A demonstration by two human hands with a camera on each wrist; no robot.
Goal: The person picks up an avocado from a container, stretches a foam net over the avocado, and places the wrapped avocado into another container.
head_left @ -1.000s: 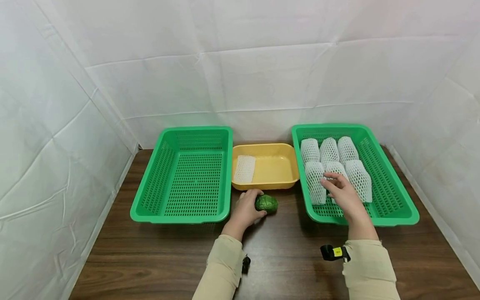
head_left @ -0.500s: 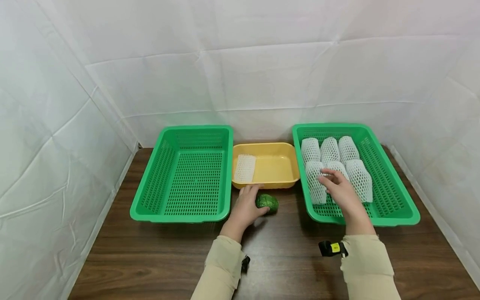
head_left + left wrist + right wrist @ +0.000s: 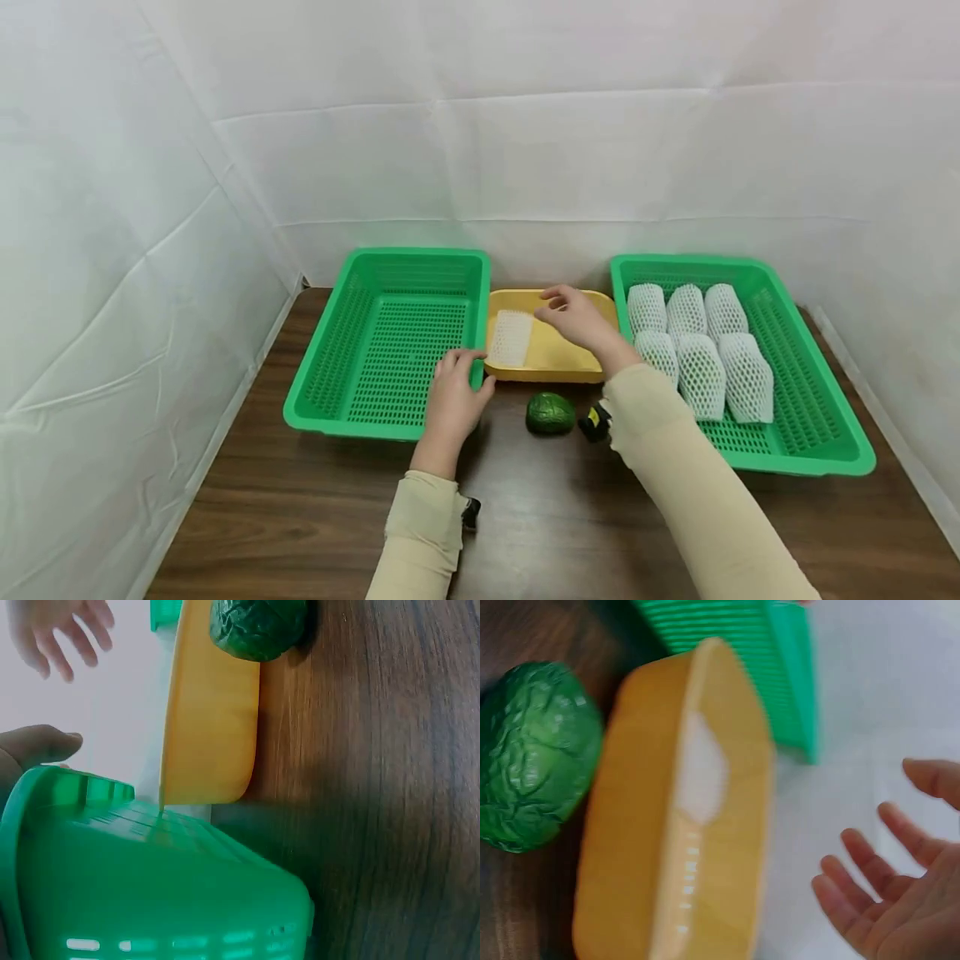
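On the table lies a glossy, wrinkled, dark green oval fruit [image 3: 550, 413], like an avocado, with neither hand on it. My left hand [image 3: 452, 398] is at the right rim of the left green basket [image 3: 360, 428], its fingers loosely bent over the edge. The left wrist view shows the thumb [image 3: 45, 742] close above that rim. Over the yellow tray [image 3: 558, 357] hovers my right hand [image 3: 576, 320], fingers spread and holding nothing in the right wrist view. A flat white foam net sleeve [image 3: 512, 337] lies in the tray's left part, near the right fingertips.
The right green basket [image 3: 810, 464] holds several white foam net sleeves [image 3: 701, 377], plump and set in two rows. The tray stands between the two baskets. White sheeting [image 3: 555, 158] rises behind the brown wooden table [image 3: 540, 533] and along its sides.
My left hand has left the green fruit and moved left to the basket rim. My right hand has swung left from above the foam sleeves to over the yellow tray. The head view has shifted slightly.
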